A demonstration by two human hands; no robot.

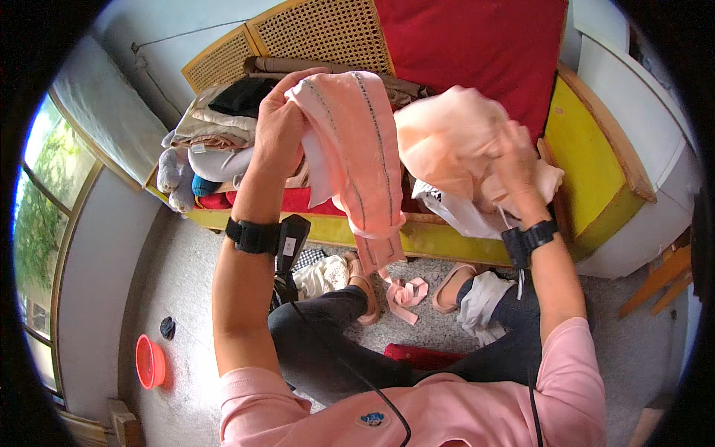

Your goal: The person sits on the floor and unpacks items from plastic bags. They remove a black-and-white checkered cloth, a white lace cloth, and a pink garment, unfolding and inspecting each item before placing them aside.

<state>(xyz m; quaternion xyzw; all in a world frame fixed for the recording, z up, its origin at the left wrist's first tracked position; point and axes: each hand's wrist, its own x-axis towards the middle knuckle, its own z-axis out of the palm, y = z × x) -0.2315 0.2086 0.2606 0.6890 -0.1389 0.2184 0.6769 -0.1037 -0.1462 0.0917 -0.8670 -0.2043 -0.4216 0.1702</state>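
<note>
Raised at the centre left, my left hand (282,125) grips the top of a pink cloth strip (368,162) with two dark stitched lines, which hangs down in front of the bench. My right hand (514,162), slightly blurred, is on a bunched peach-pink cloth (452,139) at the right; its fingers' hold cannot be told. Under that cloth hangs a white cloth (463,215). A coiled pink ribbon (408,299) lies on the floor between the feet, below the strip.
A yellow-edged wooden bench (447,243) with a red cushion (475,50) and cane back holds folded clothes (218,123) at the left. White cloths lie by the left foot and over the right leg. A pink basin (149,362) stands on the floor at the far left.
</note>
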